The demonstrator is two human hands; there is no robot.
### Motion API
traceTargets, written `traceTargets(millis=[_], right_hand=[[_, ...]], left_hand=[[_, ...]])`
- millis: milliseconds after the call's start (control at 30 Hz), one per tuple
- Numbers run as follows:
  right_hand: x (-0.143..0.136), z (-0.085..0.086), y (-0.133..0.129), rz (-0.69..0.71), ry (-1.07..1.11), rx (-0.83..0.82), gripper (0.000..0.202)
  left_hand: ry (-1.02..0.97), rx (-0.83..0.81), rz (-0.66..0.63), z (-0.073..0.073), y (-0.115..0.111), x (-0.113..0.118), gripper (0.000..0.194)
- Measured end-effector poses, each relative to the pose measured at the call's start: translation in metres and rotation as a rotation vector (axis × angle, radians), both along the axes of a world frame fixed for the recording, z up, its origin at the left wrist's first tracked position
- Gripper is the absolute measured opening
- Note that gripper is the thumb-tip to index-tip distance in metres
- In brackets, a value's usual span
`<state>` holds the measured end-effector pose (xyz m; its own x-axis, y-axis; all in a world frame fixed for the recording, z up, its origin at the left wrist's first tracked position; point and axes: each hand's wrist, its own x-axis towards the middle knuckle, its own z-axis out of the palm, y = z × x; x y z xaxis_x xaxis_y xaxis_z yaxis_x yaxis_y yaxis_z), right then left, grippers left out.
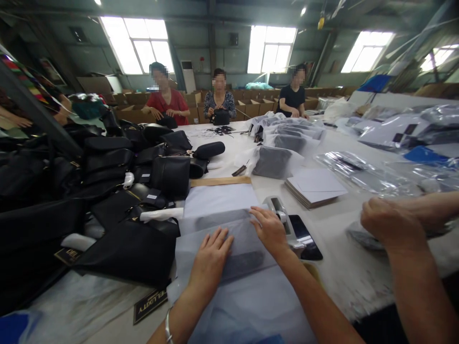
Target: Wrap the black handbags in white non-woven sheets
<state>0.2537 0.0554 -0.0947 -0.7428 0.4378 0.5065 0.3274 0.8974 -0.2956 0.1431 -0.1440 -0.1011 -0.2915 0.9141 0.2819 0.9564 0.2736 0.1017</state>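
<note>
Thin translucent white paper (201, 243) lies in front of me, folded over a dark flat item (244, 263) that shows dimly through it. My left hand (213, 253) rests flat on the paper with its fingers stretched out. At the paper's upper right edge is my right hand (268, 227), fingers extended and touching the sheet. Under and beyond the wrapped item lies a stack of white sheets (222, 197) with a brown strip (220, 181) along its far edge. A grey tape dispenser (278, 205) stands just right of my right hand, beside a black phone (304, 236).
Black handbags (129, 243) crowd the left side. White cards (315, 186) are stacked at the right, near clear plastic bags (362, 172). Wrapped items (274, 160) line up farther back. A co-worker's hands (390, 222) are close at right; three people sit across the table.
</note>
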Motion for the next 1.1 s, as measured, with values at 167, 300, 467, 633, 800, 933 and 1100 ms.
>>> traceTargets(millis=[167, 300, 467, 633, 800, 933, 1100], right_hand=[[0.062, 0.006, 0.022, -0.248, 0.141, -0.022, 0.026], [0.110, -0.005, 0.028, -0.450, 0.142, -0.254, 0.040], [0.124, -0.023, 0.022, -0.500, 0.150, -0.676, 0.045], [0.111, -0.030, 0.022, -0.463, 0.391, -1.053, 0.038], [0.108, -0.020, 0.009, -0.455, 0.551, -1.008, 0.035], [0.122, -0.003, -0.012, -0.467, 0.588, -0.855, 0.033], [0.146, 0.001, -0.027, -0.440, 0.567, -1.048, 0.037]], left_hand=[[0.013, -0.086, 0.043, 0.002, -0.002, -0.005, 0.045], [0.024, -0.114, 0.036, 0.001, -0.002, -0.007, 0.046], [0.032, -0.098, 0.044, -0.001, -0.002, -0.006, 0.044], [0.015, -0.103, 0.040, 0.000, -0.004, -0.006, 0.044], [0.006, -0.108, 0.044, -0.001, -0.004, -0.006, 0.044], [0.003, -0.092, 0.038, -0.002, -0.004, -0.006, 0.044], [0.013, -0.046, 0.018, -0.005, -0.004, -0.006, 0.043]])
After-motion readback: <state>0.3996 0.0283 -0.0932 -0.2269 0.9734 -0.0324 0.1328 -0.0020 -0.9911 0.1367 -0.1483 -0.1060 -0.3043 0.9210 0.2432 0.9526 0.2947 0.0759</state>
